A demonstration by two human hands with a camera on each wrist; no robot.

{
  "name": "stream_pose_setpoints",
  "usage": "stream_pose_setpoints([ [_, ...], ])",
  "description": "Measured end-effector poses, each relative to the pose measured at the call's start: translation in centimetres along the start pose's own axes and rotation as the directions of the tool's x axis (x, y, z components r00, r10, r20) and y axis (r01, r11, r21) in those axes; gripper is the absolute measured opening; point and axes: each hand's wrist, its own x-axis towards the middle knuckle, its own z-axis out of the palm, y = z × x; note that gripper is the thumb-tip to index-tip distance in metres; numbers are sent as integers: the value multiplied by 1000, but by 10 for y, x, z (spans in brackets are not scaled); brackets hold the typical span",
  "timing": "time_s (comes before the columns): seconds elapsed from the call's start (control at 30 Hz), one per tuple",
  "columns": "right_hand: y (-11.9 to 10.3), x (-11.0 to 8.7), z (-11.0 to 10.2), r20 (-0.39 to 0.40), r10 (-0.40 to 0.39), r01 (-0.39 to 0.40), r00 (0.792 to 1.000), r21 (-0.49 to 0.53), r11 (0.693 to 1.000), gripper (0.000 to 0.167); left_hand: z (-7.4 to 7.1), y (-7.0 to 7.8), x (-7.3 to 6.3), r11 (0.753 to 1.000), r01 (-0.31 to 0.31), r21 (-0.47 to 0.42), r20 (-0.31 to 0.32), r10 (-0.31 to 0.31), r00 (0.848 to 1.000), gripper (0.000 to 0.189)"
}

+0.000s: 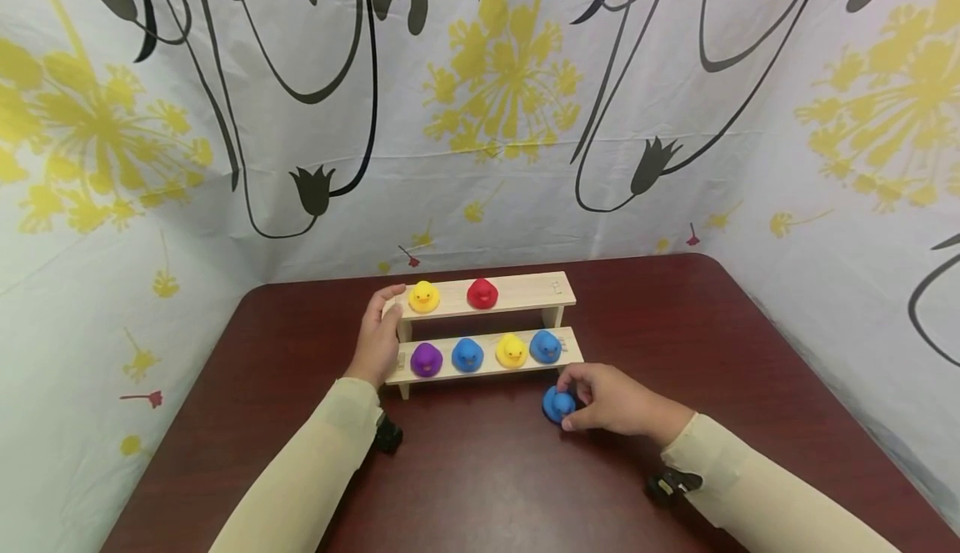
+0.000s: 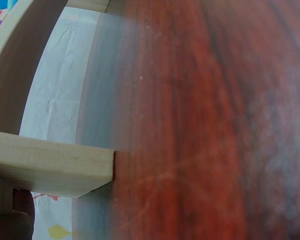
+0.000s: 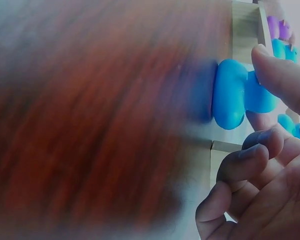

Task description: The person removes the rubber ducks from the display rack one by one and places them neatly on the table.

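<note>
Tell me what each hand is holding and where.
The right hand pinches a blue duck by its head on the table. The left hand grips the left end of the rack.

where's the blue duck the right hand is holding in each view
Head: blue duck on the table just in front of the lower shelf's right end, pinched by the right hand.
Left wrist: not in it.
Right wrist: blue duck right of centre, at the fingertips.
Shared landmark: the wooden shelf.

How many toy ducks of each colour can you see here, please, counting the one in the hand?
Blue ducks: 3
Yellow ducks: 2
Red duck: 1
Purple duck: 1
Total: 7
</note>
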Motion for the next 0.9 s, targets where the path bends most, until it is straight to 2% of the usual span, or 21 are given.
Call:
stream_pose_setpoints([
  [0.23,-8,-4,-6,-21,-46,46,999,-15,999,39,0,0,-1,1000,-10,0,4,10,1000,35],
  [0.57,-37,-4,-27,-76,-158,159,985,14,987,34,0,1,-1,1000,-6,-5,-4,6,1000,35],
  [0.9,-61,6,-54,-169,-174,177,970,5,984,35,1,3,-3,1000,4,-5,-2,-4,1000,36],
])
